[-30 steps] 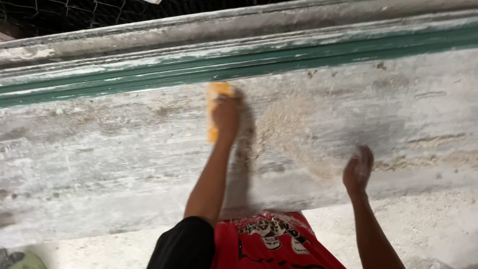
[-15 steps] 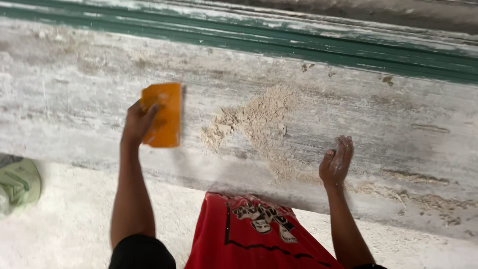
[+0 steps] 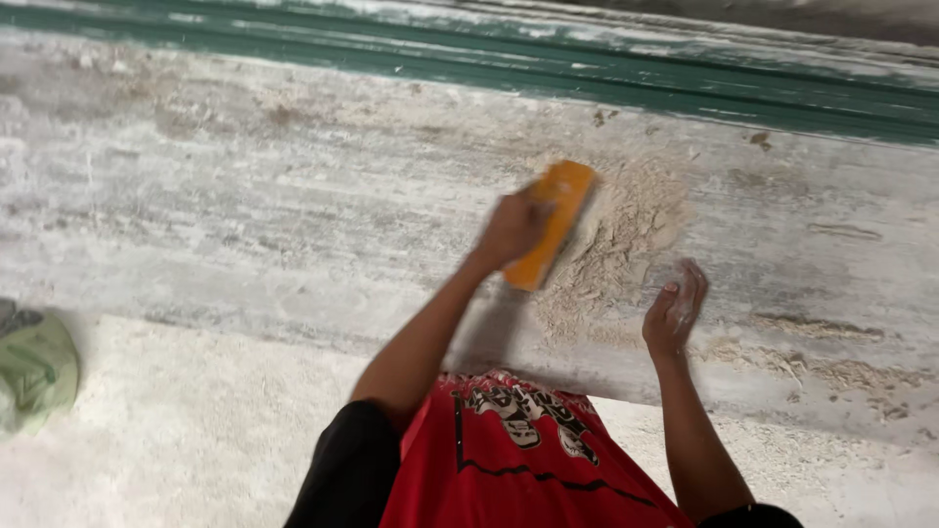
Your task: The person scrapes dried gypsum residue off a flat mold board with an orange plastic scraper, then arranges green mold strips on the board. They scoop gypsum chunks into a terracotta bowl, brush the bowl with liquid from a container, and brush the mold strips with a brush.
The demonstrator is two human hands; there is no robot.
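Note:
My left hand [image 3: 511, 228] grips an orange rectangular block [image 3: 554, 232] and presses it flat against a rough whitish wall [image 3: 245, 215]. The block sits at the left edge of a patch of beige, sandy filler [image 3: 626, 230] on the wall and looks blurred. My right hand [image 3: 673, 311] is held up just below and to the right of that patch, fingers apart and dusty, holding nothing. Whether it touches the wall is unclear. My red printed shirt [image 3: 509, 450] fills the bottom middle.
A green painted band [image 3: 587, 83] runs across the top of the wall. More beige smears [image 3: 831, 367] lie at the lower right. A pale green object [image 3: 34, 372] rests at the left edge on the light, dusty floor [image 3: 176, 440].
My left hand has swept the orange block to the right, from well left of the beige patch onto its edge. The view shifted slightly; my right hand stays raised near the patch.

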